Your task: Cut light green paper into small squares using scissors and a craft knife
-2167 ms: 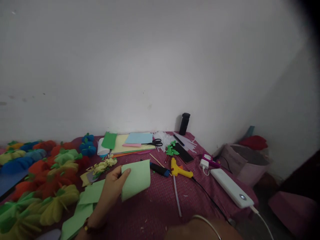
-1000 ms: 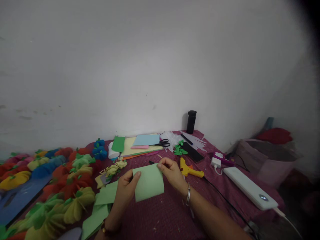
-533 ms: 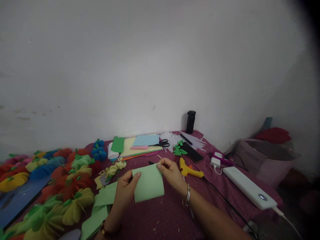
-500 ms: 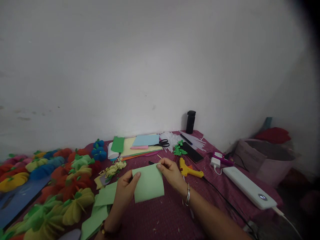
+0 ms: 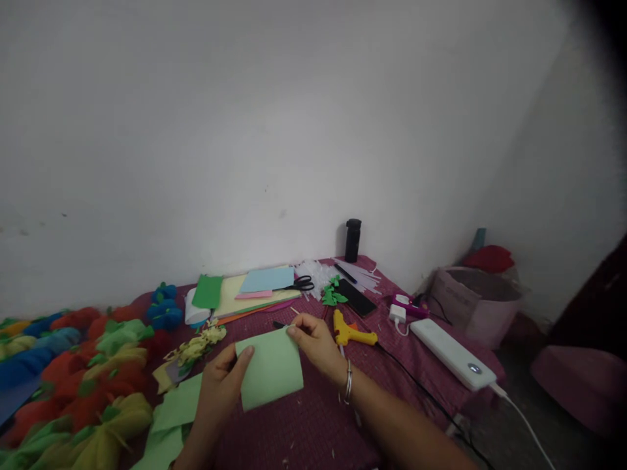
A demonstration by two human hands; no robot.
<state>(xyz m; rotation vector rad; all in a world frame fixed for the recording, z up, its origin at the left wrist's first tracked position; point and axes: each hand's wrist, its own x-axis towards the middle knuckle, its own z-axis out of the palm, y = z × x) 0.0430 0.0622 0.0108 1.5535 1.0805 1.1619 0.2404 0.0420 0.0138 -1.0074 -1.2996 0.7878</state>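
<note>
A light green square sheet, felt or paper by its look, is held up over the table between both hands. My left hand pinches its upper left corner, thumb on the near face. At the upper right corner my right hand grips the edge between thumb and fingers; a metal bangle circles that wrist. More light green sheets lie beside and partly behind my left forearm. A yellow glue gun rests just right of my right hand, its cable running toward the front right.
Colourful felt pumpkins crowd the left side. Behind the hands lie stacked coloured sheets, scissors, green leaf pieces and a phone. A black bottle stands by the wall. A white power bank sits on the right.
The view has swung to the right, so everything appears shifted left. Both hands keep the same hold on the light green sheet, which sits slightly lower in the picture.
</note>
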